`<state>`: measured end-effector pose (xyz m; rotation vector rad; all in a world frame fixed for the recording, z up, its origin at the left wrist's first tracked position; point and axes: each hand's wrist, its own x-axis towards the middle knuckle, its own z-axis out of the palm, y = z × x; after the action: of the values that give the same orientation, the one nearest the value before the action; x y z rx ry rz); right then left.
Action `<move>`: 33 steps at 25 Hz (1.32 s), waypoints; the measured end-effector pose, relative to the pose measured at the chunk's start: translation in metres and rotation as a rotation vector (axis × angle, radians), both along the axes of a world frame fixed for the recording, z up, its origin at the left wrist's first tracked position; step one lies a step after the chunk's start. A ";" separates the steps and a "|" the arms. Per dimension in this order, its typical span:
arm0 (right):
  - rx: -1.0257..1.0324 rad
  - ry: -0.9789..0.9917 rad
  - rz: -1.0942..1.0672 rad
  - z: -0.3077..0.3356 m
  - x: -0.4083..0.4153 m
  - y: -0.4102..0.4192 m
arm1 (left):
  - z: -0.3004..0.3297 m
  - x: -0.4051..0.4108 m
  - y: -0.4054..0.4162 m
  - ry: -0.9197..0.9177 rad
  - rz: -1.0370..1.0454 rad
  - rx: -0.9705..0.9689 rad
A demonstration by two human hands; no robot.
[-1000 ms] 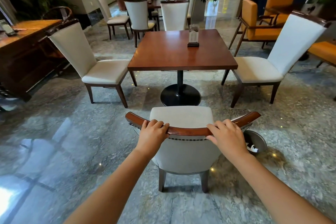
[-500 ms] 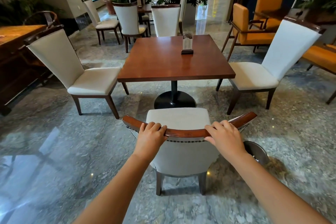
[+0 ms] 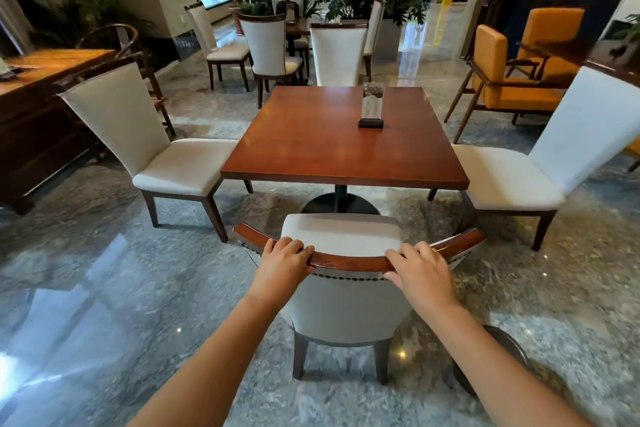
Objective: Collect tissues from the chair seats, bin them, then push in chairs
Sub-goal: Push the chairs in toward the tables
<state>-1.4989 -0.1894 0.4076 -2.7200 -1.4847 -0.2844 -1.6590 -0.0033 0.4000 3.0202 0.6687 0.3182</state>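
Observation:
A cream chair with a curved wooden top rail stands right in front of me, its seat bare and just short of the square wooden table. My left hand grips the rail's left part. My right hand grips the rail on the right. A round dark bin sits on the floor behind my right forearm, mostly hidden. Cream chairs stand at the table's left, right and far side; I see no tissues on the left and right seats.
A card holder stands on the table. A wooden desk is at the left, orange armchairs at the right, more chairs and potted plants behind. The floor is glossy grey marble.
The chair and I have moved forward towards the table; the seat now sits close to the table edge. The bin has slipped back beside my right forearm. Both hands keep their grip.

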 end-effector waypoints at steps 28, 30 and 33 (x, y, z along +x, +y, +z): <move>-0.091 0.011 0.008 0.008 0.119 0.121 | -0.001 0.120 0.119 -0.003 -0.050 0.004; -0.096 0.014 0.003 0.008 0.119 0.121 | -0.002 0.120 0.118 0.018 -0.039 0.011; -0.108 0.033 -0.008 0.010 0.118 0.121 | -0.002 0.119 0.116 -0.021 -0.031 -0.018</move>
<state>-1.3811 -0.0684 0.4174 -2.7986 -1.5239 -0.1635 -1.5400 0.1128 0.3979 3.0026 0.6199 0.3401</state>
